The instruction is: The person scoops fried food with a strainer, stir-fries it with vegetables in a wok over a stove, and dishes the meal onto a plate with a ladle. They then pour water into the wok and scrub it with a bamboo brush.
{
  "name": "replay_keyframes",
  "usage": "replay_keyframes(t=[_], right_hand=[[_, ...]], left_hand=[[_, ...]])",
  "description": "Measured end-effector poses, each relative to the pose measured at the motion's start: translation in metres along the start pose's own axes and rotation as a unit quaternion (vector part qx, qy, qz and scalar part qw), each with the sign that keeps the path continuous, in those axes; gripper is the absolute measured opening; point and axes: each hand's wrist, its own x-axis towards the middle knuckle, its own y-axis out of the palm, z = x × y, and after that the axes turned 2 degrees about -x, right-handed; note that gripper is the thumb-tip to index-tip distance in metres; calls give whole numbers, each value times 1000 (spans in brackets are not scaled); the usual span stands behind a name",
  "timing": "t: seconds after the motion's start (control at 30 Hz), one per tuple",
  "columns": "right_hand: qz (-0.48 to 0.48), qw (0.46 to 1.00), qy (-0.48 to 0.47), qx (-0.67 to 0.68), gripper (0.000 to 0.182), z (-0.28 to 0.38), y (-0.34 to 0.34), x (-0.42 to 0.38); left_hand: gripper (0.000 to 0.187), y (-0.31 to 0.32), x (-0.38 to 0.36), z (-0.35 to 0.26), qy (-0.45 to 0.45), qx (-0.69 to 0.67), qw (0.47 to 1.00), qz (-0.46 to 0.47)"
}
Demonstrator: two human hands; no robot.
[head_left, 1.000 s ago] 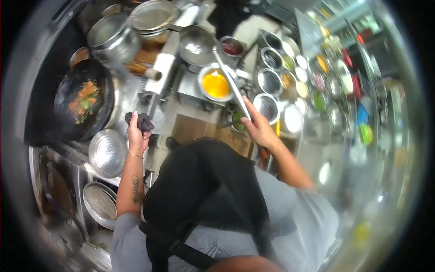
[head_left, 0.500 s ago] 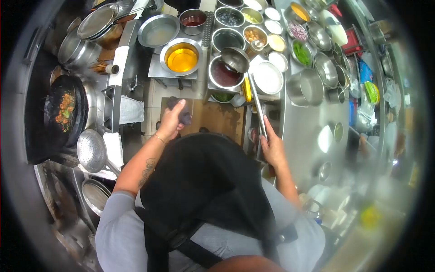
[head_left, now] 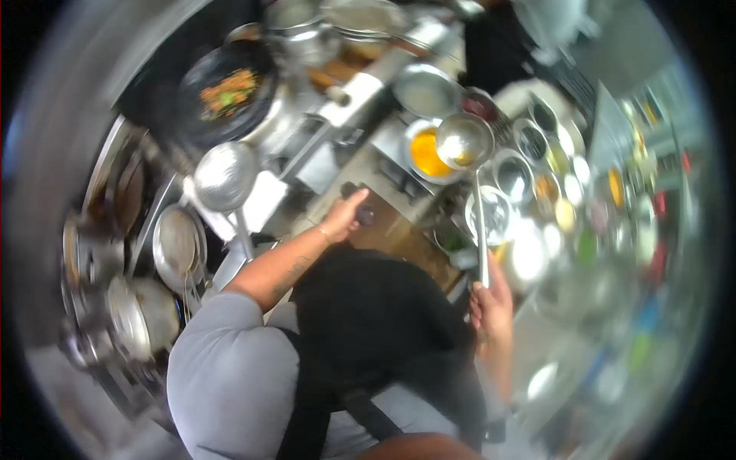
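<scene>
A: What is the largest thing below the person?
B: A brown mat [head_left: 391, 228] on the floor, ahead of the dark apron [head_left: 368, 307].

A: And to the person's left?
B: A black wok [head_left: 201, 115] with chopped food [head_left: 228, 93] in it, mostly orange-red with a green patch.

A: Where is the ladle [head_left: 465, 140]?
B: Ahead of the person, its metal bowl just beside the orange liquid [head_left: 428, 155] and overlapping the rim of the basin [head_left: 409, 144] in the head view. Whether it touches that rim cannot be told. Its long handle [head_left: 481, 222] runs back toward the person.

A: Who has the handle?
B: The right hand [head_left: 493, 305], its fingers curled around the near part.

A: Anything between the wok and the person?
B: A skimmer [head_left: 225, 178], bowl near the wok, handle pointing back toward the left arm [head_left: 287, 268].

A: What stands by the basin?
B: A shallow metal bowl [head_left: 425, 90] of pale contents, just beyond it, and a smaller pot [head_left: 480, 104] with something dark red.

A: And the left hand [head_left: 345, 212]?
B: It grips a small, bunched dark cloth [head_left: 366, 215], above the mat and well apart from the ladle.
</scene>
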Motion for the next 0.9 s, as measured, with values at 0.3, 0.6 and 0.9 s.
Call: replay_keyframes(t=[0.3,0.6,0.9], right_hand=[[244,943,-216,65,74,184,180,115],[181,863,-301,-363,69,160,337,288],[304,575,-235,-722,80,150,394,285]], left_hand=[[55,-150,37,-96,118,-258,945,-161],[63,-284,112,-213,166,-421,861,-233],[17,-274,127,-222,172,-432,852,-241]])
